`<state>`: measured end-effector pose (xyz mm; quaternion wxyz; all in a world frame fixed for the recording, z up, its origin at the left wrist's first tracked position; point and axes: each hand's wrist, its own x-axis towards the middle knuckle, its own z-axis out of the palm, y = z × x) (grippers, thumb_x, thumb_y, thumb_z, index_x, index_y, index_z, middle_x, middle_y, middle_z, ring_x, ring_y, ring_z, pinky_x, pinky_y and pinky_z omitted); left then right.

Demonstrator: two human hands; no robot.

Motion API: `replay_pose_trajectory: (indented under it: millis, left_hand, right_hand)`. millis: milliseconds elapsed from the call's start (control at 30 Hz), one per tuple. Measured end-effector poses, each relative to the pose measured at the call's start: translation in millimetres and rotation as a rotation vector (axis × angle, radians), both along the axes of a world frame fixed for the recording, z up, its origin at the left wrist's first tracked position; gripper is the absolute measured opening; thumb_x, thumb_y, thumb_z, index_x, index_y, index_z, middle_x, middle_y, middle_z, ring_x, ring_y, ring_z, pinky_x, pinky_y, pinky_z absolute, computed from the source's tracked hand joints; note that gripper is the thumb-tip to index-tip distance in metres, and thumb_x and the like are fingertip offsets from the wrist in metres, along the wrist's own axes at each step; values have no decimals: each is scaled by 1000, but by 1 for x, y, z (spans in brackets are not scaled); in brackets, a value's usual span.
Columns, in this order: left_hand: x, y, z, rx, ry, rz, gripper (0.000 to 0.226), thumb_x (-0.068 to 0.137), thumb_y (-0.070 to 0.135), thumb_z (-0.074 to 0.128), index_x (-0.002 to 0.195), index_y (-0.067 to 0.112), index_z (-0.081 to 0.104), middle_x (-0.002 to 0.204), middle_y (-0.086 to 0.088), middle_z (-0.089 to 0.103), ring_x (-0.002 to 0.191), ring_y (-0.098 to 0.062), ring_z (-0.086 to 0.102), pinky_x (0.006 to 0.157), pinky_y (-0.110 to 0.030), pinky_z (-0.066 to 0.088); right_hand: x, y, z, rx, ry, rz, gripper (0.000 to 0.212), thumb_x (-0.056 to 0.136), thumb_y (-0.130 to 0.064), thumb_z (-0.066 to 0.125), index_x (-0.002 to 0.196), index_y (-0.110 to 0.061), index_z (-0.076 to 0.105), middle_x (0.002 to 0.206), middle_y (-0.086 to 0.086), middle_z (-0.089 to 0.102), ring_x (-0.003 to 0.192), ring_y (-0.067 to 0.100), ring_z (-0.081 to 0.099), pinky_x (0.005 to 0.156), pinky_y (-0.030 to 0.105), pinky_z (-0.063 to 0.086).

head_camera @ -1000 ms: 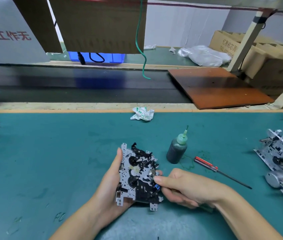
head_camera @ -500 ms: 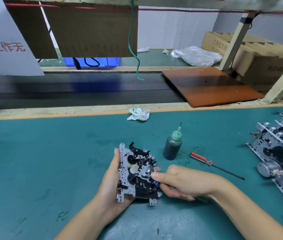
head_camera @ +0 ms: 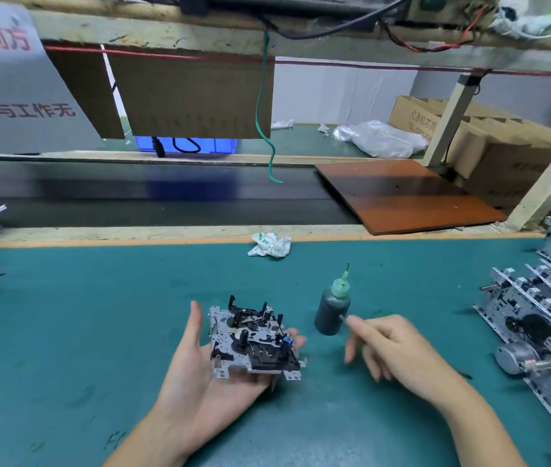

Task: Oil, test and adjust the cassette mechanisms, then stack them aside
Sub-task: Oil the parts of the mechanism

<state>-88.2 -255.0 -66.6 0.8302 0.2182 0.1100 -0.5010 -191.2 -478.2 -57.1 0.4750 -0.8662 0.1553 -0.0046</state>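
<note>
- Head view: a teal, matte bench mat (head_camera: pixel 65 332) with faint smudges covers the work surface, edged at the far side by a pale wooden strip.
- A cassette mechanism (head_camera: pixel 253 342), a flat perforated silver metal plate carrying black plastic levers, upright spindles and a small blue part, lies on the upturned left hand (head_camera: pixel 206 372).
- The left hand is wide open, palm up; the plate rests on its palm and fingers, with the thumb standing up beside the plate's left edge and fingertips showing past its right edge.
- The right hand (head_camera: pixel 395 348) hovers over the mat just right of the mechanism, apart from it, with its fingers loosely curled downward. A thin grey tip pokes out at its forefinger, so it seems to pinch something slim; the picture is blurred there, and I cannot tell what.
- A small dark, soft plastic oil bottle (head_camera: pixel 332 310) with a green cone cap and needle nozzle stands upright on the mat, just beyond the right hand.
- A row of stacked cassette mechanisms (head_camera: pixel 543 318), the same silver plates with round motors, leans along the right edge of the mat.
- A crumpled white-and-green wrapper (head_camera: pixel 270 245) lies near the far edge.
- A glossy reddish-brown board (head_camera: pixel 402 193) lies over the dark conveyor belt (head_camera: pixel 132 193) behind.
</note>
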Motion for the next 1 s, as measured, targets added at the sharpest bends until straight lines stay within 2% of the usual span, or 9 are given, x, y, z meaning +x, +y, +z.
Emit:
replay_pose_trajectory:
  millis: [100,167,267,433,600,700,800,900,1000]
  left_hand:
    - [1,0,0,-3,15,11,98,77,70,50,129,-12,45,126,-44,46,114,-57,51,93,-54,39]
    - [1,1,-3,-14,4,12,98,78,69,49,126,-16,48,127,-44,46,114,-57,50,95,-56,37]
    - [1,3,-8,-20,-41,-21,95,81,70,45,116,-18,57,128,-42,47,116,-55,50,99,-57,35]
    - [-1,0,-14,6,-107,-83,83,86,64,39,112,-11,63,127,-36,52,113,-50,55,99,-58,39]
    - [2,1,-17,19,-186,-142,70,89,54,38,117,-6,63,131,-33,51,118,-49,52,98,-61,40]
    - [3,2,-19,8,-197,-163,70,91,53,36,119,-6,61,133,-34,48,121,-50,49,105,-59,36]
    - [3,2,-21,22,-215,-190,70,92,53,35,121,-5,60,134,-34,47,124,-50,47,108,-58,30]
    - [3,2,-22,33,-222,-200,70,92,54,35,121,-5,60,134,-34,47,124,-50,46,108,-58,30]
    - [3,1,-22,45,-226,-196,69,91,53,35,119,-4,62,134,-33,48,124,-49,47,108,-58,31]
  right_hand:
    - [-4,-6,-4,-518,-2,-161,54,76,-75,36,62,-34,67,58,-12,60,62,3,54,56,18,34]
    - [-1,-2,-8,-596,-133,-201,47,72,-75,35,78,-38,62,76,-18,58,79,0,52,66,20,38]
    - [15,16,-17,-295,-300,-262,44,75,-51,65,112,-36,47,106,-20,54,101,2,51,83,21,40]
    - [28,30,-24,1,-258,-297,35,80,-18,73,92,-30,42,97,-13,64,92,9,58,70,7,37]
    - [21,30,-14,235,-455,-324,17,88,-26,60,104,-32,55,79,-17,64,68,0,56,67,17,43]
    - [17,30,-5,398,-547,-392,24,78,-19,74,97,-31,63,67,-9,62,52,8,47,51,17,41]
    - [18,31,1,891,-605,-407,21,63,-15,73,84,-16,76,68,-2,61,47,6,40,45,16,39]
    - [19,36,3,1093,-569,-474,19,67,-26,65,80,-12,70,67,0,62,49,6,49,41,16,39]
    - [20,42,-1,1010,-501,-507,33,65,-38,66,82,-13,54,63,0,58,56,13,58,38,17,36]
